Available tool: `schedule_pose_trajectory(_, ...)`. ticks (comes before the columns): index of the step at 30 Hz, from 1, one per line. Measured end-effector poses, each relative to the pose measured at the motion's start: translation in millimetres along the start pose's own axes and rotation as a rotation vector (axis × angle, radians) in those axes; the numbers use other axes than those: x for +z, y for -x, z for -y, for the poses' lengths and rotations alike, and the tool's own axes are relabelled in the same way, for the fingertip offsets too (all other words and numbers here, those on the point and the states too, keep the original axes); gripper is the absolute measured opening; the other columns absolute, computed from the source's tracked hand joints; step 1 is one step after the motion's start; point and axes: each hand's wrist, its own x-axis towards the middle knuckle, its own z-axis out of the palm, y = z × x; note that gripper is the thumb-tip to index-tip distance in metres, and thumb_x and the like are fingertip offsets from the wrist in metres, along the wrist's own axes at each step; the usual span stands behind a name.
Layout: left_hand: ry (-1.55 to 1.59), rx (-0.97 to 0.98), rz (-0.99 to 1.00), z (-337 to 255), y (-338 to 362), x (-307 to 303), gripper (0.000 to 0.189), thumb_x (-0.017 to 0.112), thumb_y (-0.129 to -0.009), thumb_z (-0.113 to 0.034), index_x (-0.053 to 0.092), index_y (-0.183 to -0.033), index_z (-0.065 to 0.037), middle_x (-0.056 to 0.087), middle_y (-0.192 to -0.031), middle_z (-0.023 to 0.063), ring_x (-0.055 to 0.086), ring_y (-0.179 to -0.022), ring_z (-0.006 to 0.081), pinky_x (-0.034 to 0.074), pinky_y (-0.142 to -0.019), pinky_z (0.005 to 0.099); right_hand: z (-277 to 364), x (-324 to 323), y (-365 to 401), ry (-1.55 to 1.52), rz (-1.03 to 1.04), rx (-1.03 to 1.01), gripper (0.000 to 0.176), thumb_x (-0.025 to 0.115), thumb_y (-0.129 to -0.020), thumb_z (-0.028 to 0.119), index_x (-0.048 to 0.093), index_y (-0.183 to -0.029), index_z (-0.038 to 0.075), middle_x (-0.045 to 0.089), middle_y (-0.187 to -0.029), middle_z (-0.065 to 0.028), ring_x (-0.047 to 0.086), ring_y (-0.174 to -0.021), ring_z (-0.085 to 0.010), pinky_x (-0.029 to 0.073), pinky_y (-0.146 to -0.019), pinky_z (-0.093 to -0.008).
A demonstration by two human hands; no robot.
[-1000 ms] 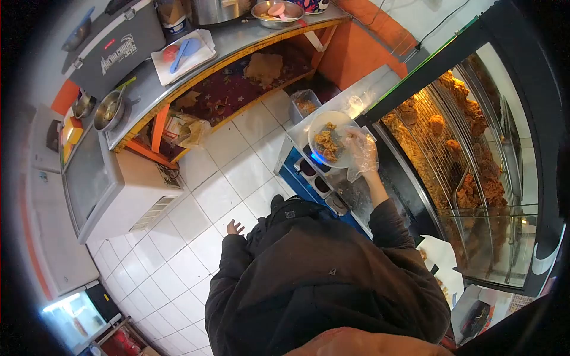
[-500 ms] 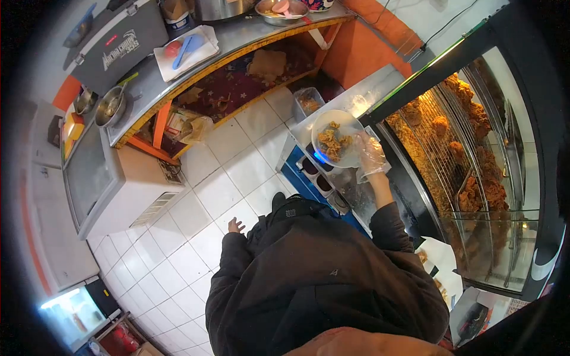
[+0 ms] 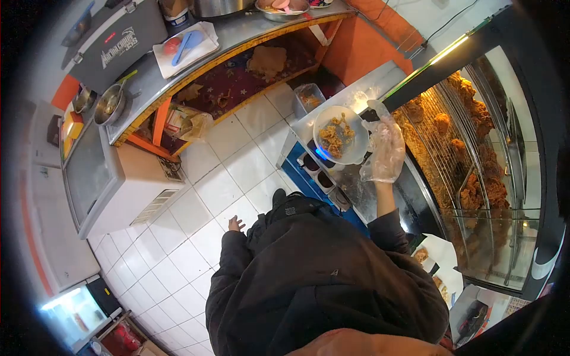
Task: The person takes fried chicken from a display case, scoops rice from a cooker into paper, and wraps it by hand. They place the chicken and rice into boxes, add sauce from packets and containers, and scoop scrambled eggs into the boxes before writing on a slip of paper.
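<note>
A round white bowl (image 3: 357, 155) with pieces of fried food (image 3: 336, 135) in it sits on the metal counter beside the glass display case. My right hand (image 3: 386, 145), in a loose clear plastic glove, is just right of the bowl, in front of the case; the crinkled glove and blur hide how its fingers are set. Bare and low at my side, my left hand (image 3: 236, 223) hangs over the floor tiles with its fingers apart and nothing in them.
The lit case (image 3: 475, 148) at the right holds fried chicken on racks. Dark containers (image 3: 317, 172) are set in the counter below the bowl. A clear bin (image 3: 309, 99) stands behind it. Across the tiled floor is a curved worktable (image 3: 237, 29) with pans and a grey box (image 3: 122, 44).
My right hand has moved off the bowl's edge, slightly right, and its glove shows more fully. The food in the bowl lies differently. My left hand has barely moved.
</note>
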Motion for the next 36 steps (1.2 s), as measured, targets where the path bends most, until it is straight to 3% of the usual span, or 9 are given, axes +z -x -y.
schedule_pose_trajectory(3,-0.05,0.021,0.001,-6.4,7.9,0.0,0.055,0.05,-0.084,-0.043,0.038,-0.128,-0.011,0.053,-0.116,0.0197,0.059,-0.09,0.0353,0.038,-0.076,0.062,-2.5,-3.5,9.8,0.136,0.042,-0.176,0.024,0.053,-0.09,0.012,0.056,-0.112,0.001,0.06,-0.096,-0.007,0.05,-0.068,-0.0053,0.04,-0.054,-0.0162)
schedule_pose_trajectory(9,0.005,0.055,0.004,-3.3,-8.5,-2.8,0.054,0.053,-0.084,-0.032,0.037,-0.123,0.001,0.048,-0.117,0.0207,0.054,-0.1,0.0338,0.054,-0.067,0.047,10.7,1.3,31.4,0.057,-0.046,0.068,0.025,0.055,-0.088,0.009,0.058,-0.111,0.0,0.06,-0.104,-0.01,0.057,-0.077,-0.0101,0.048,-0.06,-0.0204)
schedule_pose_trajectory(15,-0.034,0.076,0.062,-13.3,-5.7,0.5,0.051,0.053,-0.084,-0.028,0.039,-0.121,0.004,0.047,-0.116,0.021,0.053,-0.102,0.0335,0.055,-0.067,0.045,-21.7,-19.1,27.4,0.4,0.109,-0.174,0.029,0.054,-0.087,0.01,0.056,-0.116,0.005,0.058,-0.112,-0.013,0.059,-0.086,-0.0177,0.051,-0.069,-0.0296)
schedule_pose_trajectory(17,-0.139,0.037,0.088,-29.0,18.3,5.0,0.052,0.053,-0.084,-0.028,0.039,-0.12,0.006,0.048,-0.115,0.0223,0.053,-0.103,0.0338,0.056,-0.067,0.0436,-20.9,-9.6,26.1,0.98,0.334,-0.574,0.042,0.056,-0.082,0.01,0.052,-0.123,0.012,0.058,-0.107,-0.0138,0.058,-0.098,-0.0277,0.045,-0.086,-0.0342)
schedule_pose_trajectory(22,-0.131,0.085,0.054,-24.7,17.5,9.0,0.054,0.054,-0.083,-0.031,0.039,-0.123,0.003,0.051,-0.112,0.0232,0.056,-0.095,0.0328,0.054,-0.069,0.0428,73.0,7.3,0.9,0.917,0.159,-0.08,0.045,0.057,-0.082,0.02,0.049,-0.125,0.014,0.049,-0.123,-0.014,0.054,-0.102,-0.0274,0.043,-0.088,-0.0401)
schedule_pose_trajectory(25,-0.117,0.052,0.072,-12.9,4.3,-0.8,0.053,0.053,-0.084,-0.03,0.039,-0.122,0.004,0.05,-0.112,0.0227,0.055,-0.099,0.0323,0.055,-0.068,0.0402,86.8,-125.4,-60.8,0.983,-0.33,-0.476,0.04,0.054,-0.082,0.015,0.052,-0.122,0.01,0.052,-0.12,-0.0172,0.055,-0.103,-0.0304,0.043,-0.09,-0.0427)
schedule_pose_trajectory(27,-0.169,0.072,0.074,0.0,-14.8,-3.1,0.056,0.049,-0.085,-0.04,0.036,-0.128,-0.007,0.049,-0.118,0.0206,0.054,-0.101,0.034,0.049,-0.074,0.0465,100.0,-173.1,-80.7,0.998,-0.666,-0.75,0.038,0.051,-0.082,0.011,0.053,-0.12,0.007,0.054,-0.118,-0.0194,0.055,-0.104,-0.0324,0.043,-0.092,-0.0445)
schedule_pose_trajectory(28,-0.164,0.085,0.08,-4.7,-6.6,-1.8,0.057,0.05,-0.084,-0.038,0.036,-0.127,-0.003,0.049,-0.117,0.0237,0.054,-0.098,0.0347,0.052,-0.074,0.0422,146.5,-148.7,-90.8,1.142,-0.536,-1.046,0.038,0.051,-0.082,0.009,0.054,-0.12,0.009,0.059,-0.111,-0.0181,0.059,-0.096,-0.033,0.047,-0.087,-0.0454)
schedule_pose_trajectory(36,-0.169,0.049,0.064,-28.3,22.3,10.7,0.051,0.052,-0.084,-0.03,0.041,-0.12,0.005,0.053,-0.105,0.0221,0.056,-0.092,0.0298,0.054,-0.065,0.0399,151.2,-271.6,-158.8,1.262,-0.308,-0.945,0.039,0.054,-0.081,0.011,0.053,-0.121,0.011,0.057,-0.112,-0.0169,0.058,-0.096,-0.0316,0.047,-0.086,-0.0438)
